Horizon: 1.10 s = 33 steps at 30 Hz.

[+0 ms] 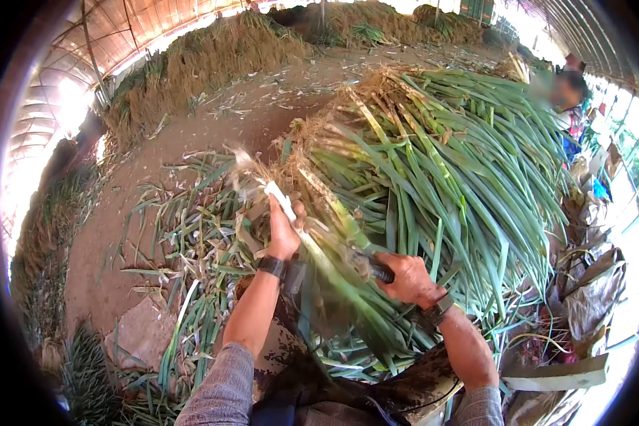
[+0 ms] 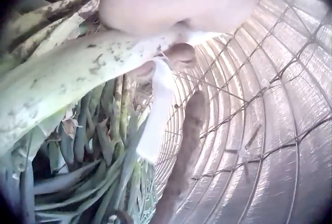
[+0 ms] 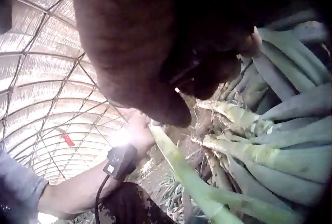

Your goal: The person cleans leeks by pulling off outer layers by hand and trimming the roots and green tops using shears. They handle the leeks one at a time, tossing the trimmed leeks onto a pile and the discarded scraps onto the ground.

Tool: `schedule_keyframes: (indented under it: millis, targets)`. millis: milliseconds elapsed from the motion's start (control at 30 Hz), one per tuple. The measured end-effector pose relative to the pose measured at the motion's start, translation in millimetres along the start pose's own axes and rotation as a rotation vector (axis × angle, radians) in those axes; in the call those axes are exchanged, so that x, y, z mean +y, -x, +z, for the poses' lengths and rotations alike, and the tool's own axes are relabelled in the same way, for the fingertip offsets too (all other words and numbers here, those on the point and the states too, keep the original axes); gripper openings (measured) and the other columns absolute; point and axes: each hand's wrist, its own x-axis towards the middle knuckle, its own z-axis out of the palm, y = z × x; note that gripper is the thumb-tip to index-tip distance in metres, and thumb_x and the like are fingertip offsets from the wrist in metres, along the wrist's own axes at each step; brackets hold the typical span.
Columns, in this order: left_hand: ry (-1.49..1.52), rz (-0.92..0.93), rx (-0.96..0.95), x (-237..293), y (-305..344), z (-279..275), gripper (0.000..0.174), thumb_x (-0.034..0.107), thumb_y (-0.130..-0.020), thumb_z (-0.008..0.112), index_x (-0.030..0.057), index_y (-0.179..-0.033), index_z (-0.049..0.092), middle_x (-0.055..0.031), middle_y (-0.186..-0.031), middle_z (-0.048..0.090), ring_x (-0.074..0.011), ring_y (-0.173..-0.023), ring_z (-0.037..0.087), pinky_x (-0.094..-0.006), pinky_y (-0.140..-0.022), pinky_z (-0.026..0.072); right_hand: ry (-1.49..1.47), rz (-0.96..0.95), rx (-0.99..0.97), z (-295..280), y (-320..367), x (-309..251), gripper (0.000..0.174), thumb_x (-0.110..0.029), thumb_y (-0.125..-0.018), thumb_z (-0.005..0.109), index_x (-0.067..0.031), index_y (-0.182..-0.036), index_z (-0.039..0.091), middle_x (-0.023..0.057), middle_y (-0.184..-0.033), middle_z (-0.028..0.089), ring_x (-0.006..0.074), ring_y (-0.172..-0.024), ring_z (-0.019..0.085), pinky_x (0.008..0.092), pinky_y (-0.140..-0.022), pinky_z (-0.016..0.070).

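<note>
My left hand [image 1: 284,228] grips a long green onion [image 1: 281,201] round its white stem, roots pointing up and away from me. The onion's green leaves slant down to the right over my lap. A pale strip of peel [image 2: 155,117] hangs beside the stem in the left wrist view. My right hand [image 1: 410,278] holds a short black handle [image 1: 382,271] beside the leaves; the working end of this tool is blurred. From the right wrist, the right hand [image 3: 129,47] looks dark and covers most of the tool, with the onion [image 3: 181,167] running below it.
A large heap of green onions [image 1: 461,170] lies ahead and to the right, roots toward the left. Peeled leaf scraps [image 1: 206,248] litter the ground at left. Bundled onions [image 1: 199,71] stand along the back. Another person [image 1: 564,92] is at the far right, near crumpled sheeting [image 1: 593,291].
</note>
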Motion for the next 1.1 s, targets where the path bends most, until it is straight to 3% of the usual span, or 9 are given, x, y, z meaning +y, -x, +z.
schedule_keyframes:
  millis: [67, 167, 333, 433, 600, 833, 967, 1033, 1100]
  targets:
    - [0.015, 0.076, 0.062, -0.2, -9.6, -10.3, 0.051, 0.059, -0.100, 0.045, 0.0097, -0.101, 0.059, -0.0002, -0.072, 0.059, -0.0123, -0.056, 0.052, -0.0316, -0.051, 0.0444, -0.010, -0.025, -0.011, -5.9, 7.0, 3.4, 0.044, -0.018, -0.072, 0.074, -0.0059, -0.113, 0.066, 0.0174, -0.095, 0.070, 0.0383, -0.085, 0.067, 0.0457, -0.074, 0.0544]
    - [-0.468, 0.061, 0.230, 15.6, -25.0, -27.2, 0.028, 0.036, -0.095, 0.067, 0.0096, -0.102, 0.064, 0.0005, -0.083, 0.066, -0.0147, -0.073, 0.062, -0.0320, -0.068, 0.0502, 0.050, 0.017, -0.180, -10.9, 22.3, 11.9, 0.041, -0.020, -0.072, 0.073, -0.0082, -0.111, 0.067, 0.0165, -0.088, 0.070, 0.0389, -0.082, 0.067, 0.0462, -0.073, 0.0541]
    - [-0.807, 0.104, 0.253, 26.7, -21.7, -41.9, 0.024, 0.032, -0.092, 0.072, 0.0101, -0.101, 0.066, 0.0002, -0.088, 0.064, -0.0129, -0.081, 0.063, -0.0311, -0.075, 0.0526, 0.073, 0.144, -0.373, -20.5, 41.2, 18.1, 0.048, -0.025, -0.071, 0.073, -0.0094, -0.116, 0.067, 0.0178, -0.087, 0.071, 0.0385, -0.083, 0.068, 0.0472, -0.077, 0.0540]
    - [-0.323, -0.150, 0.255, 5.7, -28.9, -68.2, 0.019, 0.028, -0.095, 0.068, 0.0100, -0.095, 0.062, -0.0039, -0.083, 0.067, -0.0188, -0.068, 0.066, -0.0385, -0.068, 0.0585, 0.100, 0.212, -0.381, -16.3, 48.0, 18.3, 0.050, -0.027, -0.070, 0.073, -0.0097, -0.117, 0.067, 0.0176, -0.091, 0.072, 0.0393, -0.084, 0.068, 0.0480, -0.079, 0.0538]
    - [-0.588, -0.338, 0.288, -36.6, 17.0, -52.8, 0.020, 0.024, -0.093, 0.070, 0.0065, -0.102, 0.066, -0.0026, -0.092, 0.066, -0.0141, -0.077, 0.063, -0.0333, -0.067, 0.0541, 0.065, 0.188, -0.415, -15.1, 48.2, 18.6, 0.049, -0.026, -0.070, 0.073, -0.0092, -0.115, 0.068, 0.0176, -0.090, 0.072, 0.0398, -0.084, 0.068, 0.0480, -0.078, 0.0538]
    - [-0.829, 0.190, 0.321, -3.4, 2.3, -48.9, 0.033, 0.028, -0.086, 0.078, -0.0035, -0.095, 0.070, 0.0013, -0.058, 0.056, -0.0074, -0.037, 0.046, -0.0231, -0.030, 0.0320, 0.130, 0.139, -0.335, -17.2, 58.2, 14.5, 0.028, -0.021, -0.072, 0.067, -0.0126, -0.098, 0.067, 0.0140, -0.084, 0.069, 0.0401, -0.080, 0.065, 0.0512, -0.071, 0.0507]
    - [-0.752, 0.245, 0.423, 31.0, -14.5, -33.7, 0.032, 0.032, -0.086, 0.078, 0.0045, -0.086, 0.063, 0.0027, -0.059, 0.053, -0.0082, -0.037, 0.048, -0.0241, -0.028, 0.0313, 0.092, 0.033, -0.313, -8.9, 59.9, 10.7, 0.043, -0.015, -0.068, 0.071, -0.0061, -0.110, 0.067, 0.0154, -0.090, 0.070, 0.0386, -0.081, 0.066, 0.0462, -0.070, 0.0536]
    - [-0.907, 0.502, 0.438, 53.3, -30.1, -54.8, 0.040, 0.044, -0.084, 0.076, 0.0072, -0.088, 0.061, -0.0055, -0.078, 0.060, -0.0126, -0.054, 0.050, -0.0275, -0.047, 0.0438, 0.102, 0.069, -0.226, -1.3, 63.9, 21.0, 0.039, -0.019, -0.070, 0.069, -0.0090, -0.108, 0.067, 0.0158, -0.089, 0.070, 0.0381, -0.082, 0.067, 0.0477, -0.071, 0.0533]
    - [-0.834, 0.480, 0.615, 97.0, -21.8, -26.5, 0.038, 0.043, -0.088, 0.072, 0.0064, -0.089, 0.060, -0.0047, -0.073, 0.056, -0.0164, -0.056, 0.056, -0.0301, -0.050, 0.0492, 0.160, 0.230, -0.217, -3.6, 62.8, 24.5, 0.041, -0.024, -0.073, 0.067, -0.0110, -0.112, 0.067, 0.0182, -0.091, 0.070, 0.0375, -0.086, 0.068, 0.0486, -0.076, 0.0534]
